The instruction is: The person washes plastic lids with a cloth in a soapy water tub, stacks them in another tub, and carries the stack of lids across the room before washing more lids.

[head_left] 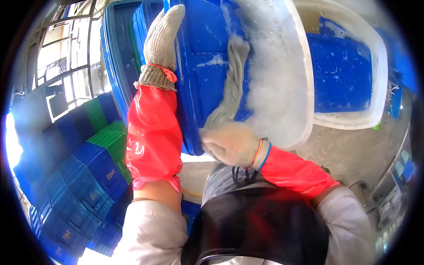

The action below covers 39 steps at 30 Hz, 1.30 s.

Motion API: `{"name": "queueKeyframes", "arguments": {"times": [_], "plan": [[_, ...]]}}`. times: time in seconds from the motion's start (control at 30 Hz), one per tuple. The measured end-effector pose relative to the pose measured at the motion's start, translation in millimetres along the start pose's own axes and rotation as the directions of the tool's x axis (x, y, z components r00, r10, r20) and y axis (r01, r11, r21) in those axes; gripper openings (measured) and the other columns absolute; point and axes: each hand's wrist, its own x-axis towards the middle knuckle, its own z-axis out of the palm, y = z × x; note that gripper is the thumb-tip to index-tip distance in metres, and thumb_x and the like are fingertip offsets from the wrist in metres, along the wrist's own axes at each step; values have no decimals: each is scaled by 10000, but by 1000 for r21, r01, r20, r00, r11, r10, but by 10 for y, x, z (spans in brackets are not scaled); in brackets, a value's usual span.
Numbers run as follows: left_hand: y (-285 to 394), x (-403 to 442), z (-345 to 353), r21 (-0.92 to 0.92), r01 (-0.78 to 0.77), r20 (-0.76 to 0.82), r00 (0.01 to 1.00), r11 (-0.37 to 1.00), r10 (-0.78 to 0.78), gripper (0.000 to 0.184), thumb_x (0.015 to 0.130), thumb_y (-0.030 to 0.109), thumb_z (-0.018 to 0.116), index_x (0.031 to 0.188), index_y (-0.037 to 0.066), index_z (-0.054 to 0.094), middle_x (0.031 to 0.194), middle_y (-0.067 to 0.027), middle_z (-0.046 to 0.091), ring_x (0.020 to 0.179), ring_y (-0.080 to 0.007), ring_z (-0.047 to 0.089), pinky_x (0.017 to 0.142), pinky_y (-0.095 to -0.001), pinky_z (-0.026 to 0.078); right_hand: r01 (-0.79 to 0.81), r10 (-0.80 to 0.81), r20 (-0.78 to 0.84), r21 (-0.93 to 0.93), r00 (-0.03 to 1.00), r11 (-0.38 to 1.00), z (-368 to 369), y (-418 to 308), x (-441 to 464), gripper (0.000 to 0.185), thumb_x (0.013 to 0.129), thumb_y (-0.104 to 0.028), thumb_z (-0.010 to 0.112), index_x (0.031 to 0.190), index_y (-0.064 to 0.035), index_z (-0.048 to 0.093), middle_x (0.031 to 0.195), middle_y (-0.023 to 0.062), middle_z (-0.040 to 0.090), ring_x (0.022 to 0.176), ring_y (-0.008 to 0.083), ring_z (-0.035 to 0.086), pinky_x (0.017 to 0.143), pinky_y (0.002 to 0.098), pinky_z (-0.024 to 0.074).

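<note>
A blue plastic crate [210, 53] is tilted at the left side of a white tub [300, 66] full of foam. My left hand [162, 39], in a knit glove over a red sleeve, lies along the crate's upper left rim with its fingers wrapped over the edge. My right hand [232, 143], also gloved, is closed on one end of a wet grey cloth [234, 79] at the crate's near edge. The cloth stretches up across the crate's blue surface. Some foam clings to the crate.
A second white tub [380, 88] at the right holds a blue crate [340, 73] in water. More blue crates [84, 185] and a green crate [110, 141] are stacked at the left. Further stacked crates [117, 44] stand behind my left hand. Barred windows [66, 53] are at the upper left.
</note>
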Motion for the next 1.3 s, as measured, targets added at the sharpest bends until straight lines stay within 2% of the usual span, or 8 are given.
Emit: {"name": "queueKeyframes", "arguments": {"times": [0.1, 0.23, 0.3, 0.37, 0.6, 0.8, 0.97, 1.3], "plan": [[711, 43, 14, -598, 271, 55, 953, 754, -299, 310, 962, 200, 637, 1229, 62, 711, 1042, -117, 729, 942, -225, 692, 850, -320, 537, -173, 227, 107, -371, 968, 912, -81, 668, -86, 243, 955, -277, 512, 889, -107, 674, 894, 153, 707, 813, 395, 680, 709, 519, 536], [1377, -488, 70, 128, 280, -84, 959, 951, -271, 486, 887, 276, 678, 1306, 35, 629, 979, -178, 742, 836, -282, 734, 788, -385, 565, -256, 223, -130, -379, 966, 889, -173, 1166, -406, 284, 935, -261, 549, 858, -55, 728, 777, 162, 711, 747, 356, 704, 727, 439, 562], [1654, -1041, 48, 293, 313, -80, 949, 903, -303, 600, 874, 264, 686, 1409, 37, 537, 1028, -206, 748, 911, -326, 753, 820, -409, 573, -376, 394, -72, 181, 916, 909, -253, 637, -335, 273, 942, -234, 526, 836, -37, 683, 825, 166, 694, 787, 330, 681, 756, 419, 536], [1753, -1415, -30, 193, 373, -98, 928, 907, -361, 646, 861, 224, 705, 1448, 43, 504, 1046, -208, 750, 925, -327, 757, 820, -401, 577, -173, 287, -149, 517, 946, 838, -206, 431, -102, 252, 960, -213, 506, 863, -12, 622, 910, 177, 672, 830, 325, 645, 758, 437, 509], [2211, -1819, -984, -295, 555, -190, 764, 778, -617, 514, 835, 63, 673, 1333, -23, 577, 1079, -57, 694, 886, -139, 634, 794, -288, 528, 549, -592, -473, -243, 652, 799, -707, -969, 1459, 256, 915, -279, 704, 1093, -94, 693, 956, 167, 725, 923, 389, 693, 815, 467, 551], [2606, -2653, -1763, -399, 498, -504, 583, 770, -638, 722, 724, 182, 770, 1372, -59, 562, 1155, -104, 678, 972, -196, 647, 874, -332, 533, 182, -346, -510, -343, 788, 921, -765, -112, 1957, 275, 980, -305, 523, 973, -136, 740, 818, 203, 661, 815, 421, 655, 831, 478, 547], [2880, -2896, -1661, -364, 519, -591, 513, 773, -623, 801, 673, 173, 788, 1390, -83, 540, 1160, -123, 681, 965, -207, 664, 881, -343, 550, -493, 413, -317, -235, 854, 838, -363, 856, 696, 431, 1047, -330, 390, 1460, -312, 511, 1084, 275, 708, 1025, 469, 679, 945, 538, 509], [3822, -2177, -1983, 83, 220, -552, 822, 972, -139, 788, 711, 68, 640, 1461, -105, 472, 1266, -152, 656, 1019, -202, 669, 954, -292, 508, -119, 137, 56, -249, 989, 961, -768, 754, -734, 383, 978, -124, 444, 1322, -99, 612, 1102, 235, 696, 990, 401, 682, 882, 468, 530]]}}
